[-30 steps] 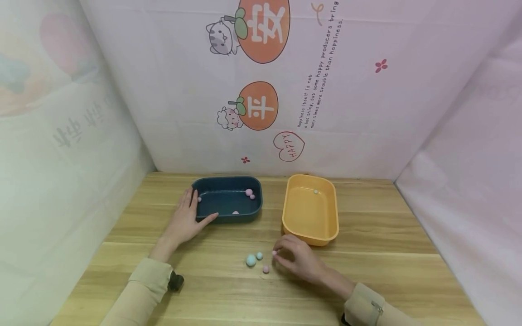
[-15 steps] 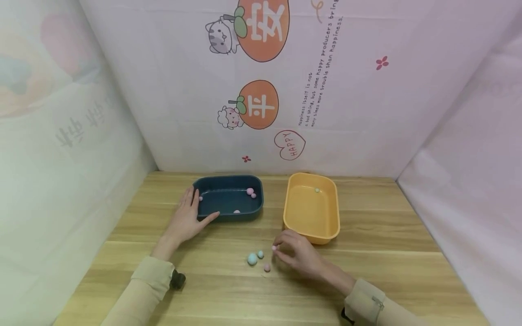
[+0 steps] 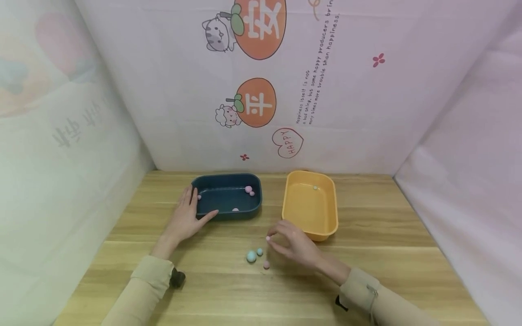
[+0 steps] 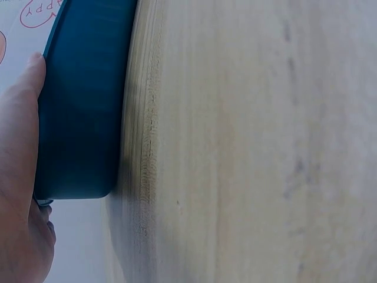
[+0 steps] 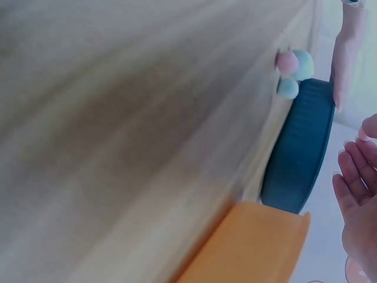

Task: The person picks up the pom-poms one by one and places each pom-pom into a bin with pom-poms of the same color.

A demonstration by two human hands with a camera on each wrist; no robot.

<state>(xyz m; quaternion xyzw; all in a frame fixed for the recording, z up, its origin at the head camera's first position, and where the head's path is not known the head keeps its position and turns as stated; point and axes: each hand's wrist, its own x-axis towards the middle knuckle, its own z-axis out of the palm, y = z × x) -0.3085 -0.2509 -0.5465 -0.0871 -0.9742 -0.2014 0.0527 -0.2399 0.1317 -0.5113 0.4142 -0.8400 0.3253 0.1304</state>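
Observation:
In the head view my left hand (image 3: 183, 221) rests on the left end of a dark blue tub (image 3: 222, 199), fingers straight over the rim and thumb along its front edge. My right hand (image 3: 299, 245) pinches a small pink ball (image 3: 268, 238) between thumb and forefinger, just left of the yellow tub's near end. Below it on the table lie a larger pale blue ball (image 3: 251, 256), a smaller pale blue ball (image 3: 259, 251) and another pink ball (image 3: 266, 264). Several pink balls (image 3: 248, 189) lie inside the blue tub.
To the right of the blue tub stands a yellow tub (image 3: 307, 210) holding one small pale green ball (image 3: 315, 187). Both are on a wooden table (image 3: 228, 294), near its far edge. A printed white cloth (image 3: 183, 90) hangs behind, with white cloth at both sides.
My right hand has moved forward and slightly left, carrying the pinched pink ball away from the balls on the table. My left hand stays on the blue tub. The head view has shifted slightly.

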